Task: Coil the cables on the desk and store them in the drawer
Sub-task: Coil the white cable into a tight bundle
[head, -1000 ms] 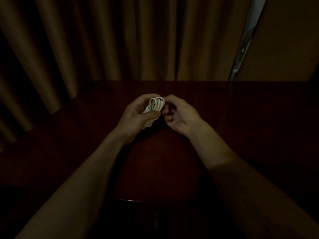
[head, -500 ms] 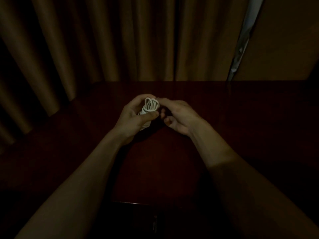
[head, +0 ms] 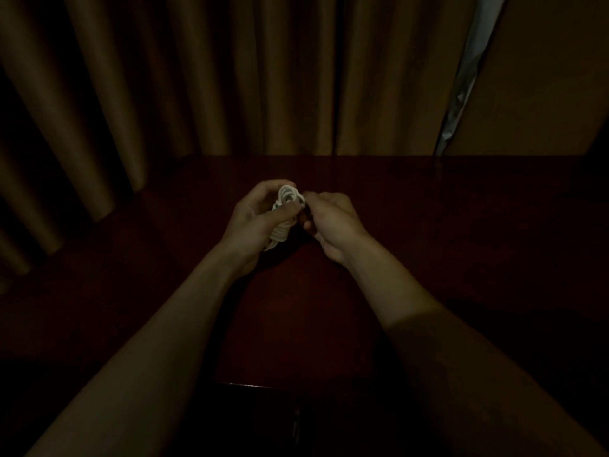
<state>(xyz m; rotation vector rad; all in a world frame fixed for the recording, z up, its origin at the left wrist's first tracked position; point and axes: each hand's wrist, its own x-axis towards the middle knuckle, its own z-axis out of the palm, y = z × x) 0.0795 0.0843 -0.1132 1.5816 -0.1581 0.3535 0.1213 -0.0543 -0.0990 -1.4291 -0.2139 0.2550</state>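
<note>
Over the middle of the dark wooden desk [head: 428, 232], the left hand [head: 252, 224] grips the coiled white cable [head: 287, 196], thumb curled across it, while the right hand [head: 333, 222] pinches the coil's right edge with curled fingers, and brown curtains [head: 230, 77] hang beyond the far edge.

Very dim, soft/grainy pic; corners near black, wide-angle bend at edges, faint daylight top right.
</note>
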